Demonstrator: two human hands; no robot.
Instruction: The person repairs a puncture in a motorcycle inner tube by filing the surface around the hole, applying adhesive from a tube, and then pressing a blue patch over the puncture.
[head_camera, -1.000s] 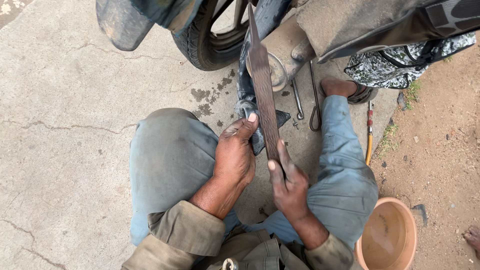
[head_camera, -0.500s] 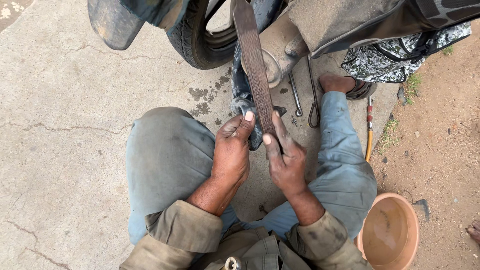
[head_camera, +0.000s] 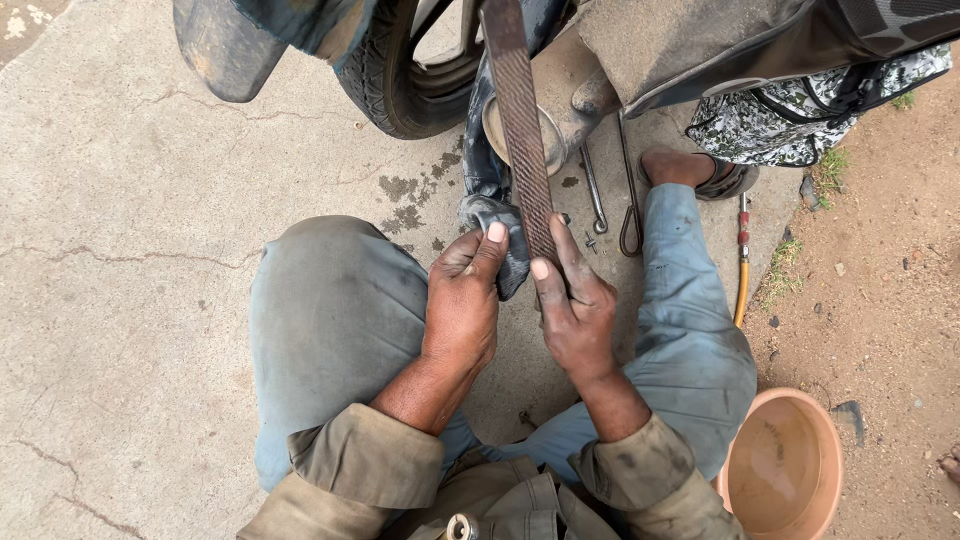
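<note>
One long ribbed brown strap (head_camera: 522, 120) runs up the middle between the knees toward the single black tyre (head_camera: 400, 90), and both hands grip its lower end: the left hand (head_camera: 462, 305) pinches it along with one dark grey rag (head_camera: 490, 215), the right hand (head_camera: 575, 310) closes its fingers around the strap's edge. Two thin metal tools (head_camera: 608, 185) lie just right of the strap, with one terracotta-coloured round bowl (head_camera: 785, 465) by the right knee. The cracked concrete ground (head_camera: 120, 280) on the left is wide open, while the right side is crowded up to the dirt edge.
</note>
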